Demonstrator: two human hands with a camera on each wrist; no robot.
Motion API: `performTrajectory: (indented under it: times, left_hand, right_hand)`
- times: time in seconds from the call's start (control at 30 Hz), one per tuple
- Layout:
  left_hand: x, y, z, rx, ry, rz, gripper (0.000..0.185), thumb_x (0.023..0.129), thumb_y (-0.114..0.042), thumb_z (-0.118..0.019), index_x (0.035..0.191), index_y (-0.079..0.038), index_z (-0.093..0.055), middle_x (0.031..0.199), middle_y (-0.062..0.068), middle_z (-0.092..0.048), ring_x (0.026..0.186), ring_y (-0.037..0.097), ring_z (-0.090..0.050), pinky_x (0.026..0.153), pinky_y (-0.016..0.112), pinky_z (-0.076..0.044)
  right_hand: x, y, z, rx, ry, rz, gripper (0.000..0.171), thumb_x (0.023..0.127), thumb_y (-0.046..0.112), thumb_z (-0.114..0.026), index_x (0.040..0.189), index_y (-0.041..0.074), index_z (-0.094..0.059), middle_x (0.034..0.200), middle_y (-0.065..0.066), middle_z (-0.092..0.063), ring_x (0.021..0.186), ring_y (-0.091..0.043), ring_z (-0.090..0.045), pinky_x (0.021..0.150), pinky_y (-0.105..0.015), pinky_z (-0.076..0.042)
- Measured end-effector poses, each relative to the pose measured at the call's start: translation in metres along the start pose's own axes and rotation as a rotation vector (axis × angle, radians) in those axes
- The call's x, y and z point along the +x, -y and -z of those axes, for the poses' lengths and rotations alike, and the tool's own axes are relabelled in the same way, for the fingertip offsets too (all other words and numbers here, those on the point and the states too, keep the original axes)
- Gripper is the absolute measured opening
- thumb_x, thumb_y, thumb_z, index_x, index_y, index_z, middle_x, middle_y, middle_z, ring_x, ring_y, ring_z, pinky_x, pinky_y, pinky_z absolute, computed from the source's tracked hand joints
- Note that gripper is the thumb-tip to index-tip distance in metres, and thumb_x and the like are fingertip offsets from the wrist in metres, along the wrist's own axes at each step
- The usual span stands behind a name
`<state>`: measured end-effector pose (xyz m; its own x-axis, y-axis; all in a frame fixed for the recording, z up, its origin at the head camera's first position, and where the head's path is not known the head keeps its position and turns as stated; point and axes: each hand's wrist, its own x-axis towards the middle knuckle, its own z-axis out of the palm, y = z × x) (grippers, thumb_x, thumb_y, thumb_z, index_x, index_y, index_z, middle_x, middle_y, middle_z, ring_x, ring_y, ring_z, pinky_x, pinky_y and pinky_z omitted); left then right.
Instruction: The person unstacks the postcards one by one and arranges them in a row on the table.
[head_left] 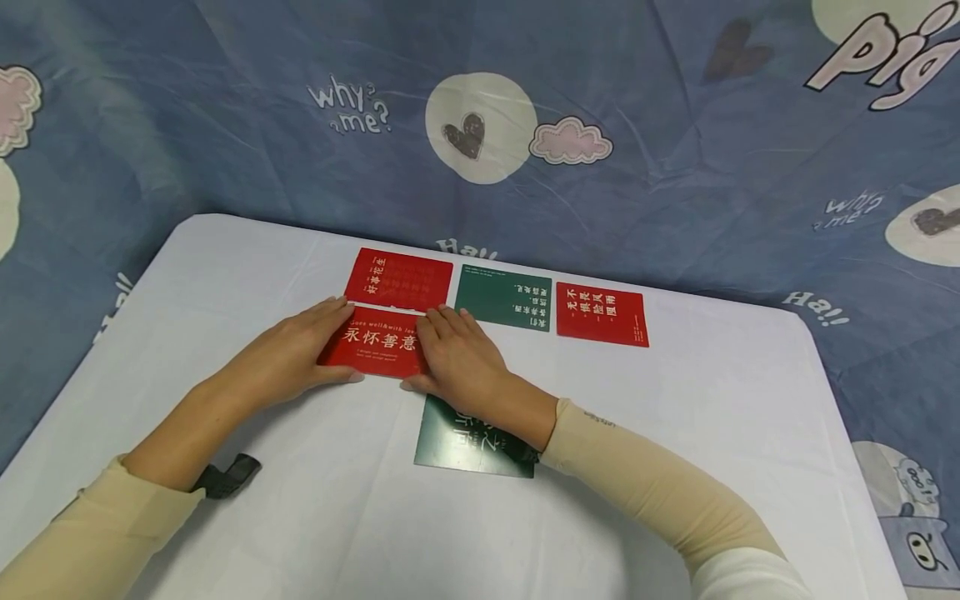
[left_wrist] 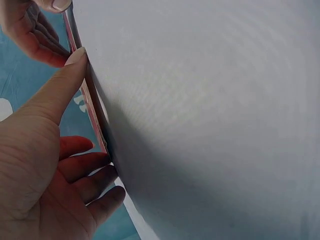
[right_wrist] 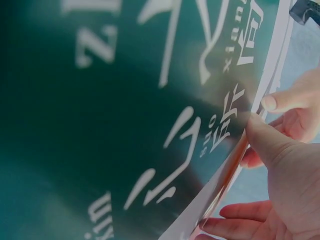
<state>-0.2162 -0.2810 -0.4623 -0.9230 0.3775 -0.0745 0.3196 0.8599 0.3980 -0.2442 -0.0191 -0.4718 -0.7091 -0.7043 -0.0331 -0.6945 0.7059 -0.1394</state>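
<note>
Both the left hand point(head_left: 296, 350) and right hand point(head_left: 457, 354) pinch the red card point(head_left: 375, 342), lying crosswise on the white table point(head_left: 720, 400) with text upright toward the person; only wrist views show thumbs at its near edge.

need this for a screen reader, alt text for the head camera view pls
Both hands, left hand and right hand, hold a red card by its ends on a white table. Beyond lie a second red card, a green card and a third red card.

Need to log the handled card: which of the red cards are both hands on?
The near red card, between left hand and right hand; the two far-row red ones lie untouched.
</note>
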Motion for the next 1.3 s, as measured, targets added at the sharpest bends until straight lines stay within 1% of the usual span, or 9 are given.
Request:
performTrajectory:
  times: [0.2, 0.4, 0.57, 0.7, 0.9, 1.07, 1.17, 1.3]
  left_hand:
    - [-0.002, -0.001, 0.001, -0.002, -0.004, -0.005, 0.099, 0.080, -0.029, -0.094, 0.154, 0.010, -0.041, 0.157, 0.032, -0.041, 0.142, 0.051, -0.042, 0.105, 0.062, -0.048]
    - [-0.002, -0.003, 0.001, 0.006, -0.007, -0.007, 0.100, 0.080, -0.030, -0.093, 0.154, 0.010, -0.041, 0.157, 0.032, -0.041, 0.142, 0.051, -0.042, 0.106, 0.063, -0.047]
    - [-0.001, -0.006, 0.002, 0.034, -0.021, -0.010, 0.101, 0.078, -0.030, -0.094, 0.154, 0.009, -0.041, 0.157, 0.032, -0.042, 0.142, 0.051, -0.042, 0.108, 0.064, -0.045]
    - [-0.001, -0.012, 0.003, 0.052, -0.031, -0.026, 0.102, 0.077, -0.031, -0.095, 0.154, 0.009, -0.042, 0.156, 0.031, -0.043, 0.142, 0.051, -0.042, 0.109, 0.064, -0.044]
    - [-0.002, -0.026, 0.003, 0.052, -0.042, -0.078, 0.100, 0.078, -0.033, -0.094, 0.153, 0.010, -0.044, 0.156, 0.029, -0.045, 0.142, 0.049, -0.043, 0.112, 0.064, -0.041]
    - [-0.002, -0.042, -0.001, 0.067, -0.059, -0.151, 0.100, 0.077, -0.037, -0.094, 0.152, 0.009, -0.046, 0.156, 0.026, -0.047, 0.143, 0.046, -0.045, 0.114, 0.061, -0.040]
    - [-0.004, -0.053, -0.008, 0.091, -0.057, -0.204, 0.098, 0.077, -0.039, -0.094, 0.150, 0.008, -0.049, 0.157, 0.025, -0.047, 0.145, 0.044, -0.044, 0.116, 0.059, -0.038]
    - [-0.011, -0.070, -0.019, 0.109, -0.033, -0.260, 0.096, 0.077, -0.042, -0.093, 0.150, 0.006, -0.051, 0.158, 0.023, -0.046, 0.147, 0.042, -0.042, 0.118, 0.057, -0.036]
  right_hand:
    - [0.000, 0.001, -0.001, -0.010, 0.003, 0.004, 0.086, 0.093, 0.058, -0.073, 0.151, 0.000, -0.048, 0.154, -0.017, -0.051, 0.145, -0.035, -0.044, 0.122, -0.048, -0.033]
    - [-0.002, 0.002, 0.002, -0.025, 0.020, -0.007, 0.090, 0.093, 0.060, -0.071, 0.154, 0.000, -0.045, 0.158, -0.017, -0.047, 0.147, -0.035, -0.041, 0.123, -0.048, -0.031]
    - [-0.005, 0.001, 0.008, -0.021, 0.023, -0.014, 0.091, 0.092, 0.061, -0.071, 0.154, 0.000, -0.045, 0.159, -0.018, -0.045, 0.149, -0.035, -0.039, 0.124, -0.049, -0.030]
    - [-0.009, -0.002, 0.015, -0.003, 0.019, -0.024, 0.092, 0.091, 0.062, -0.072, 0.154, 0.001, -0.044, 0.160, -0.017, -0.045, 0.149, -0.035, -0.039, 0.124, -0.050, -0.029]
    - [-0.018, -0.009, 0.023, 0.022, 0.026, -0.020, 0.095, 0.091, 0.063, -0.072, 0.157, 0.002, -0.042, 0.161, -0.016, -0.044, 0.150, -0.034, -0.038, 0.125, -0.051, -0.027]
    - [-0.034, -0.015, 0.032, 0.034, 0.028, 0.003, 0.093, 0.091, 0.060, -0.074, 0.156, 0.001, -0.044, 0.159, -0.017, -0.047, 0.150, -0.034, -0.039, 0.125, -0.052, -0.026]
    - [-0.048, -0.019, 0.037, 0.051, 0.017, 0.020, 0.090, 0.089, 0.059, -0.077, 0.151, 0.000, -0.050, 0.150, -0.016, -0.055, 0.143, -0.033, -0.048, 0.123, -0.052, -0.030]
    - [-0.069, -0.024, 0.038, 0.058, 0.013, 0.026, 0.089, 0.085, 0.058, -0.082, 0.146, -0.001, -0.055, 0.136, -0.014, -0.062, 0.130, -0.028, -0.057, 0.121, -0.050, -0.036]
